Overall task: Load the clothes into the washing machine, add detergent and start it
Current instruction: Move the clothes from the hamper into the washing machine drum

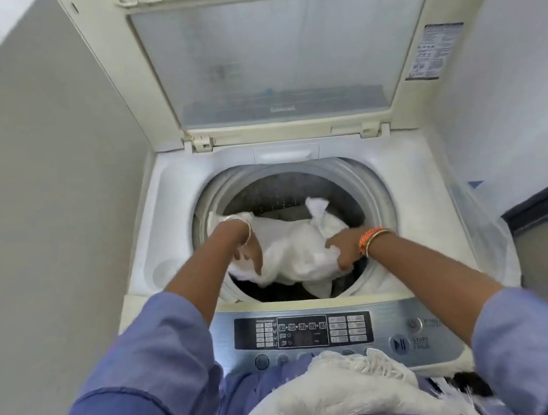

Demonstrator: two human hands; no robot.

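- Left hand (249, 255): fingers clenched on the near-left edge of the white garment (295, 249), over the drum (298, 190) mouth.
- Right hand (343, 247): fingers bunching the garment's right side.
- Best pushed down evenly, loose corners tucked below the rim.
- Garment: white, thin, crumpled, half inside the washing machine (412, 190), lid (282, 58) raised.

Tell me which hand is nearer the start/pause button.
Right. The right hand grips the white cloth over the drum, on the start/pause button's side; the left hand holds the cloth farther across.
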